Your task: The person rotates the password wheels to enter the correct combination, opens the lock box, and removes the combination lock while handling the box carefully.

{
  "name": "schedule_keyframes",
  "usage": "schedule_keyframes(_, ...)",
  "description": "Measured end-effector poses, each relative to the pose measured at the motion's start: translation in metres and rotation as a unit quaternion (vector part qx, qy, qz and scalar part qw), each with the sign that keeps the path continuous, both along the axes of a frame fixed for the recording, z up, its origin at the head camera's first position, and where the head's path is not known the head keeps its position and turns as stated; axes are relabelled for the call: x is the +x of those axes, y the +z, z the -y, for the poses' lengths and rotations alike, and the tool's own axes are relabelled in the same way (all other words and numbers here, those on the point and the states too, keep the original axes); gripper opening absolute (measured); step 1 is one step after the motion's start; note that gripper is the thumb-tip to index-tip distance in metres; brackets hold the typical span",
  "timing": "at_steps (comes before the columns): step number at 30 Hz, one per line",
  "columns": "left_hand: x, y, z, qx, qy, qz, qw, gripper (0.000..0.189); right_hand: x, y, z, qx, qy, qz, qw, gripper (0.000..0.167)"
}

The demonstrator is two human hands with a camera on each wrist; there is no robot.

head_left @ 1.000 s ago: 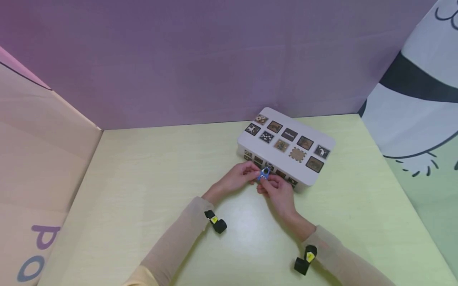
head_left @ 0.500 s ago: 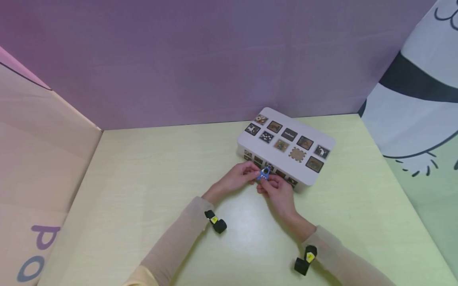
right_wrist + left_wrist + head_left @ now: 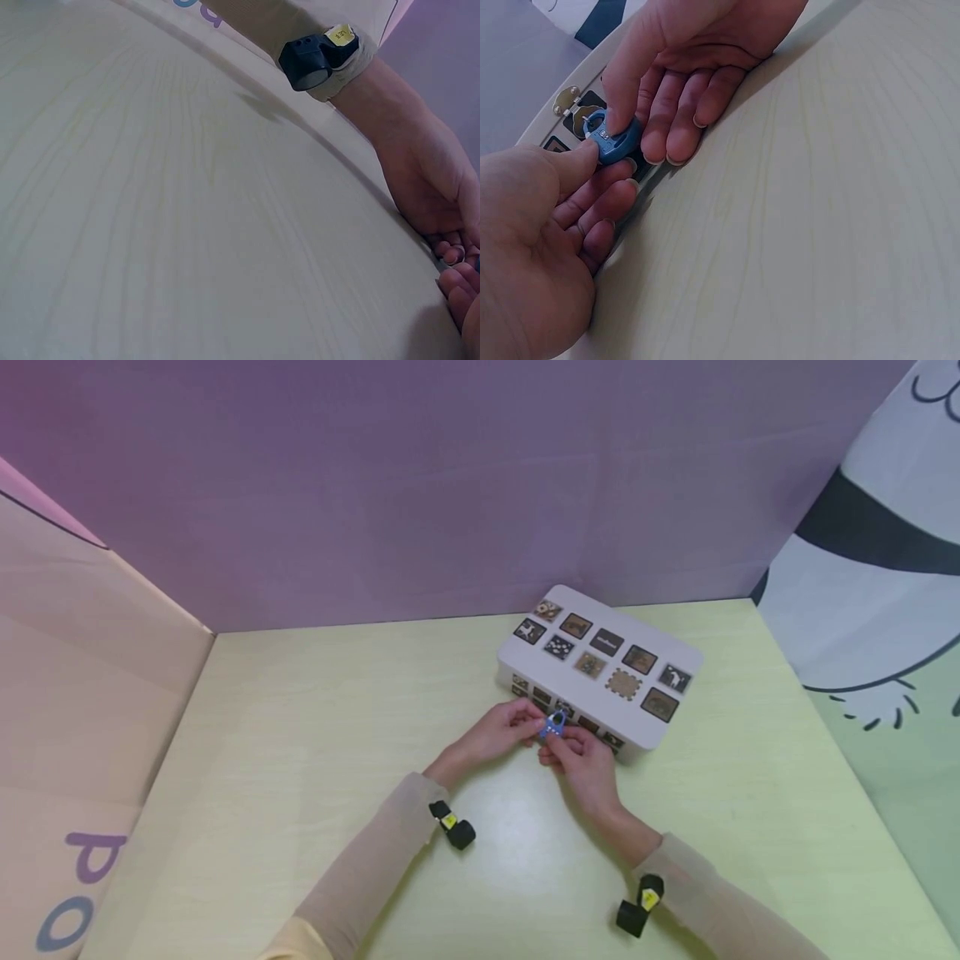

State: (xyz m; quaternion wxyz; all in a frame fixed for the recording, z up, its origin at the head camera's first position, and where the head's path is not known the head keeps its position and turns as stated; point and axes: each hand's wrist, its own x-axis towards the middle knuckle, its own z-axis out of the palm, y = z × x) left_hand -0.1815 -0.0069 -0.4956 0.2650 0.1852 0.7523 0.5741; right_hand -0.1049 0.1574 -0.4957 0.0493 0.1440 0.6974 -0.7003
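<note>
A small blue padlock (image 3: 616,144) is pinched between both hands at the front side of a white box (image 3: 600,647). My left hand (image 3: 497,732) grips its left side with thumb and fingers. My right hand (image 3: 588,768) holds it from the right, its thumb pressing on the padlock's face. The shackle lies against the box's brass-coloured metal clasp (image 3: 582,120); I cannot tell whether it is locked. In the right wrist view, the left hand (image 3: 424,169) shows at the right edge, while the padlock is almost wholly hidden.
The box, printed with several square pictures, stands angled near the back of the pale wooden table (image 3: 337,710). A purple wall (image 3: 375,493) rises behind it. Printed panels (image 3: 877,577) flank the table on both sides.
</note>
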Motion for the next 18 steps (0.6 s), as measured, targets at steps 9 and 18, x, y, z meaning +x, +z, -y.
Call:
schedule_keyframes(9,-0.0004,-0.0001,-0.0002,0.007,0.001,0.007,1.0000,0.016,0.0002,0.0017,-0.0008,0.005,0.005,0.003,1.0000,0.026)
schedule_keyframes(18,-0.0014,0.0002,-0.0008,0.003,-0.001,0.000,1.0000,0.017,-0.0006,0.0028,-0.0005,0.009,0.003,0.010,0.9999,0.027)
